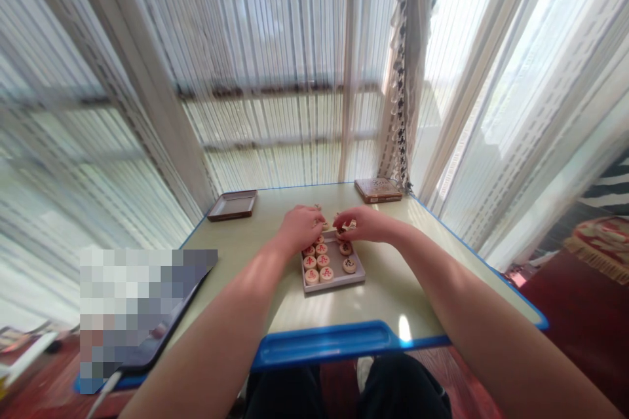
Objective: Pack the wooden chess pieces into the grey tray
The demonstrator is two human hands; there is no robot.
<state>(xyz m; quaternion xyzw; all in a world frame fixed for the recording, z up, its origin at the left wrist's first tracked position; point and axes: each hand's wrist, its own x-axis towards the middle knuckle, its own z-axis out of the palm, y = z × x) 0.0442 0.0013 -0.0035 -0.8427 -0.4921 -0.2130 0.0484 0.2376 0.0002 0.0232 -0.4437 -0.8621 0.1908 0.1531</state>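
A small grey tray in the middle of the table holds several round wooden chess pieces with red characters, laid flat in rows. My left hand rests over the tray's far left corner with curled fingers, touching pieces there. My right hand is at the tray's far right corner, fingers pinched on a chess piece. A few loose pieces lie between the hands just beyond the tray.
The pale table has a blue rim with a groove at the near edge. A brown box lid lies at the far left, a patterned brown box at the far right. A blurred tablet sits on the left. Curtains surround the table.
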